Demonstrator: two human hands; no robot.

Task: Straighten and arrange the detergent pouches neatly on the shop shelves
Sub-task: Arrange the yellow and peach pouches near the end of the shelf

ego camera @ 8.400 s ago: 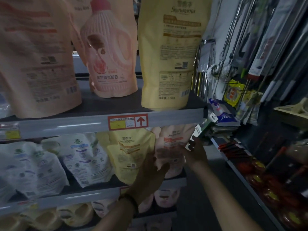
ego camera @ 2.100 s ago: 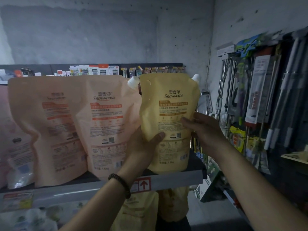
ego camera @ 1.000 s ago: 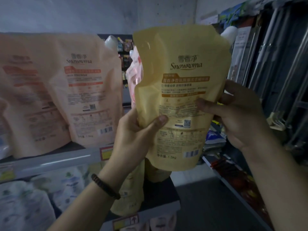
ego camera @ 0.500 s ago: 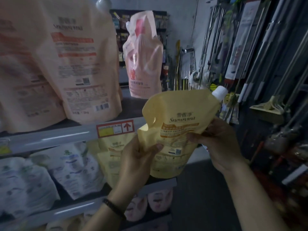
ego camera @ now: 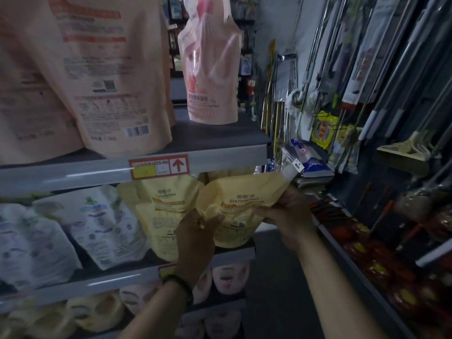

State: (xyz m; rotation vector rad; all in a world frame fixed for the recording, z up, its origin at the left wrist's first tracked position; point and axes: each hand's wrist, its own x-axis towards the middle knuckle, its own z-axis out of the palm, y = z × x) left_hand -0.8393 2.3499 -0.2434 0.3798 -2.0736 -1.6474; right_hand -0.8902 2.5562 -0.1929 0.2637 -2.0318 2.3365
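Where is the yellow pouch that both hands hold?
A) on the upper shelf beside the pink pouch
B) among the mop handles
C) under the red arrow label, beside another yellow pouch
C: the left hand and right hand grip the held pouch below the arrow label, right of a second yellow pouch.

Yellow spouted detergent pouch (ego camera: pixel 242 209), creased, tilted, at middle shelf (ego camera: pixel 110 282) right end, beside second yellow pouch (ego camera: pixel 166 216)

Yellow pouch (ego camera: pixel 241 206) tilted at middle shelf (ego camera: pixel 110 277), left grip (ego camera: pixel 195 241) — right grip (ego camera: pixel 288 216) — pinching it
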